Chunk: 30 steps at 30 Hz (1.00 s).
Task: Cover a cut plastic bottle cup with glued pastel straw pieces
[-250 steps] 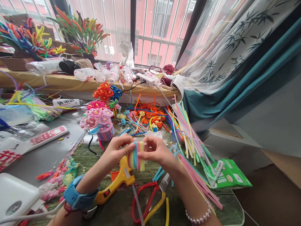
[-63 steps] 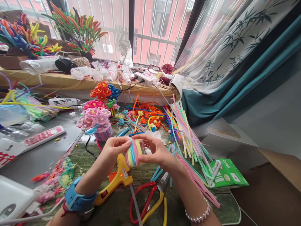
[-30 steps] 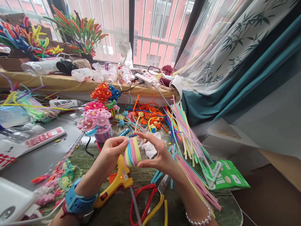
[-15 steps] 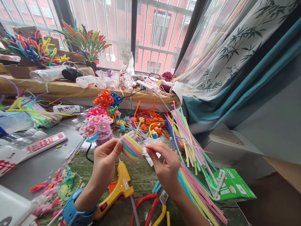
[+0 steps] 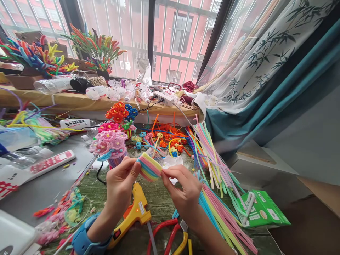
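A small curved panel of pastel pipe cleaners (image 5: 149, 167), striped yellow, pink and blue, is held up over the table. My left hand (image 5: 120, 180) pinches its left edge between thumb and fingers. At the right end, my right hand (image 5: 183, 186) closes thumb and fingertips on the panel's edge. Below and between my hands lies a yellow hot glue gun (image 5: 139, 202), its nozzle partly behind my left hand and its small orange light on. Red-and-yellow-handled pliers or cutters (image 5: 174, 235) rest by my right forearm, which covers part of them.
Loose pastel pipe cleaners (image 5: 225, 212) spread along the right side beside a green carton (image 5: 268, 209). A pot of pink pipe-cleaner flowers (image 5: 111, 141) stands behind my left hand. Orange flower pieces (image 5: 170, 132) lie farther back. Plastic bottles (image 5: 97, 92) line the sill.
My right hand has moved slightly left, from just apart from the panel to pinching its right edge. My left hand keeps its hold.
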Available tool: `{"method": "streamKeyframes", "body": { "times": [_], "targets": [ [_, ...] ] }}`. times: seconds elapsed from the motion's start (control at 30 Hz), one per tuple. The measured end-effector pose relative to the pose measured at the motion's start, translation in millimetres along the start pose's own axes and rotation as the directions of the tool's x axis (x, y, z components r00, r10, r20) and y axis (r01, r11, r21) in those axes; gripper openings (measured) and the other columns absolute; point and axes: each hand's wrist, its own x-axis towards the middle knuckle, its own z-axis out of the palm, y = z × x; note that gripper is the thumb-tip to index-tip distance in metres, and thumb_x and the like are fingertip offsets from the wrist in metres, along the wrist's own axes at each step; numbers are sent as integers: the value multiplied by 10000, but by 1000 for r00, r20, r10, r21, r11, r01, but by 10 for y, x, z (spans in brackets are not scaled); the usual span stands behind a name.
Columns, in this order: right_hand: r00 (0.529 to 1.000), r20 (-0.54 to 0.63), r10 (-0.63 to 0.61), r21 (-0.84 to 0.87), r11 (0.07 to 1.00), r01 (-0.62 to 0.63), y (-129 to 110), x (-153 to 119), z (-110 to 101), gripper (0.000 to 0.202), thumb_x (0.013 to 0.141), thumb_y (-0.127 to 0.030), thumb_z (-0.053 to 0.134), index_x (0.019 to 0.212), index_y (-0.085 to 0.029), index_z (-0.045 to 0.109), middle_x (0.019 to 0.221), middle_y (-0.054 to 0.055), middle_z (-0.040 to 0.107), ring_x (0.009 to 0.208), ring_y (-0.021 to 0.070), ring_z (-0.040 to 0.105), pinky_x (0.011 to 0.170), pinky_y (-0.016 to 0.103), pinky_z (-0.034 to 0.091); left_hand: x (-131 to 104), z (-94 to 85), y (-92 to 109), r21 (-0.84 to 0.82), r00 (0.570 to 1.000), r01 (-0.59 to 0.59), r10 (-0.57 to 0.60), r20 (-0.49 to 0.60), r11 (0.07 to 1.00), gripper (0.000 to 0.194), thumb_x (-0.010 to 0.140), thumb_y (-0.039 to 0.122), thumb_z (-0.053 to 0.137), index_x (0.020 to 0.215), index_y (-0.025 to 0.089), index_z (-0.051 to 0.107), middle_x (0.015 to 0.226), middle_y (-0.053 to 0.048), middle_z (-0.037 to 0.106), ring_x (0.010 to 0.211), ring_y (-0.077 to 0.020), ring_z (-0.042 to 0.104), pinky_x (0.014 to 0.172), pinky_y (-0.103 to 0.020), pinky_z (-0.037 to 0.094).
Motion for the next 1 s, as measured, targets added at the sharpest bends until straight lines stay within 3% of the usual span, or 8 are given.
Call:
{"method": "streamKeyframes", "body": {
  "times": [0.1,0.2,0.4,0.5,0.6,0.7,0.83,1.0],
  "targets": [
    [999,24,47,44,998,-48,22,15,-5,129,886,-131,617,868,-213,714,765,55,711,669,175,654,603,300,543,9,-13,-20,38,1000,0,0,8,999,195,826,402,675,809,224,753,683,4,553,699,-164,435,643,-266,366],
    [963,167,212,119,965,-233,106,65,-56,107,884,-235,652,806,-212,721,746,44,714,652,173,636,614,304,528,54,-59,-14,93,1000,3,-4,14,996,190,813,383,678,779,206,739,681,2,549,689,-163,436,627,-263,356],
    [786,383,485,297,741,-602,297,138,-104,255,866,-422,665,968,-199,736,974,72,732,858,195,654,762,312,510,120,-91,73,183,968,57,-99,229,981,319,816,398,626,598,166,637,603,7,469,616,-142,399,558,-253,310],
    [677,544,496,308,633,-711,293,105,-47,366,822,-495,690,1032,-197,727,932,50,699,738,147,591,622,252,453,116,-60,95,224,935,42,-118,335,974,360,817,415,609,566,157,628,589,5,449,612,-140,387,549,-248,300],
    [578,622,528,307,515,-800,248,66,5,384,739,-532,753,840,-164,713,689,-12,591,594,102,471,535,227,362,109,-38,93,243,906,30,-129,403,969,389,818,425,604,535,158,610,580,5,414,609,-142,376,527,-244,291],
    [509,668,543,341,385,-858,205,65,12,425,649,-517,822,645,-156,600,610,-48,503,571,82,420,537,221,336,109,-35,79,230,901,44,-138,412,972,413,815,432,606,503,163,563,571,9,386,594,-136,354,500,-238,270],
    [461,731,503,333,326,-884,171,108,-30,524,487,-478,909,637,-177,507,594,-81,470,548,69,398,538,217,342,112,-34,63,218,913,44,-128,387,975,405,805,424,613,498,168,552,562,6,408,596,-140,356,509,-241,276],
    [487,788,378,333,403,-852,179,129,-71,554,478,-398,928,739,-200,481,666,-92,435,578,65,388,513,186,310,114,-21,59,181,919,51,-117,378,982,371,796,389,618,503,175,544,555,12,422,600,-141,360,539,-248,290]
  ]
}}
